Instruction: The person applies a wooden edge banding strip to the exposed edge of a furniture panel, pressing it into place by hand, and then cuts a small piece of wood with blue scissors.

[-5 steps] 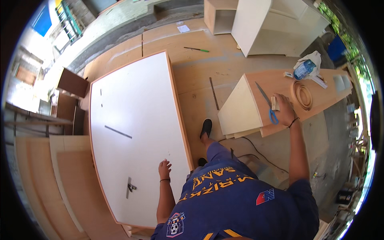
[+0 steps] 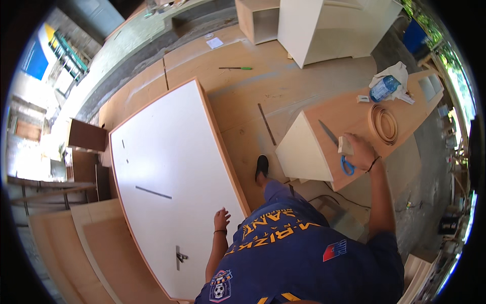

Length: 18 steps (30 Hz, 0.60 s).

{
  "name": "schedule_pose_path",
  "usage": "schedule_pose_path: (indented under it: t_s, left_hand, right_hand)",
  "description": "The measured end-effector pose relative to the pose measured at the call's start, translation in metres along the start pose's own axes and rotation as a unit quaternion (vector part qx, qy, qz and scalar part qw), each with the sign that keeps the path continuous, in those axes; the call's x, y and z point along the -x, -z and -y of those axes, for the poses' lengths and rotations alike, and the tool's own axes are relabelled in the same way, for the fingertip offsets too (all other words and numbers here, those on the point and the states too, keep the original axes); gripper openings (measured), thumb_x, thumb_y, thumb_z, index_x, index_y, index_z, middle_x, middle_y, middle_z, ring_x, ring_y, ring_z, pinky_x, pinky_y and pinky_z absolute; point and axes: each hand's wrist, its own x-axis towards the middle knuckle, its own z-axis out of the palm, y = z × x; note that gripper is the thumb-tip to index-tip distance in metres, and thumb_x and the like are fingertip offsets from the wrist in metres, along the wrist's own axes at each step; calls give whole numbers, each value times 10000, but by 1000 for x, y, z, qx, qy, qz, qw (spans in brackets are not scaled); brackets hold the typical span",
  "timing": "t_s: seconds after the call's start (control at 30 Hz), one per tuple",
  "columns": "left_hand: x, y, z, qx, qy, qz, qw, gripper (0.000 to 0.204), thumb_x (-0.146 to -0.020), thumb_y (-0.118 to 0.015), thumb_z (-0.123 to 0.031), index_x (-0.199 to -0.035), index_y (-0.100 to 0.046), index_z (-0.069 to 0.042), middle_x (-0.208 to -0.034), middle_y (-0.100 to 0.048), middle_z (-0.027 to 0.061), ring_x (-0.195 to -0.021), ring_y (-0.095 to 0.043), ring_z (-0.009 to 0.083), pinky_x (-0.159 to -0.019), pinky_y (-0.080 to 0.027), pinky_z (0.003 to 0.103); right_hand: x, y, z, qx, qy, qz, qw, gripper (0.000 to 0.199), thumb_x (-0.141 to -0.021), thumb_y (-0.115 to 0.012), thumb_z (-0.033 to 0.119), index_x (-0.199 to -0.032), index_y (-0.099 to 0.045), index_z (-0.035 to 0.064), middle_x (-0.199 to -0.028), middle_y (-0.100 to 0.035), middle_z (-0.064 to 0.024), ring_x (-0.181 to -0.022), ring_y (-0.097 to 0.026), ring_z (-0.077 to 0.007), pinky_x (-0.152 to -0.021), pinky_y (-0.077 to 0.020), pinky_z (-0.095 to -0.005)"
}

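Note:
My right hand (image 2: 361, 153) is closed on a small pale wooden block (image 2: 345, 146) above the wood-toned top of a cabinet (image 2: 324, 112). Beneath the block lies a pair of scissors with blue handles (image 2: 347, 166); the block covers its middle. A coil of tan edge-banding strip (image 2: 373, 124) rests just beyond that hand. On my left, my left hand (image 2: 221, 219) hovers by the near right edge of a large white panel with a wood-coloured border (image 2: 167, 152). Its fingers are loosely apart and hold nothing.
A dark metal tool (image 2: 179, 258) and a thin dark strip (image 2: 153, 192) lie on the white panel. A blue clear bottle (image 2: 385, 88) with a white cloth sits at the cabinet's far end. Pale cabinets (image 2: 329, 35) stand beyond. A dark cable (image 2: 349, 200) crosses the floor.
The whole view has shifted and turned slightly. The wooden block has tilted in my right hand, showing its broad face, and now overlaps the scissors more. My left hand stays by the panel edge.

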Motion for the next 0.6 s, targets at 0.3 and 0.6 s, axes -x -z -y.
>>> schedule_pose_path:
  t_s: [0.3,0.6]
  left_hand:
    - [-74,-18,-137,-194,2,50,980,404,-850,-567,-385,-1058,-569,-38,-938,-609,56,-719,-567,164,-534,-397,291]
    - [-150,-74,-346,-500,-58,102,858,485,-852,-495,-505,-878,-671,-54,-860,-679,46,-819,-620,167,-722,-434,385]
  right_hand:
    - [-18,32,15,-28,-64,-42,997,528,-713,-664,156,-1187,-459,49,-1032,-572,-180,-960,-558,-343,-811,-431,-426]
    - [-107,62,45,-224,-132,10,965,300,-769,-595,132,-1039,-550,10,-708,-605,-198,-680,-607,-351,-643,-473,-409]
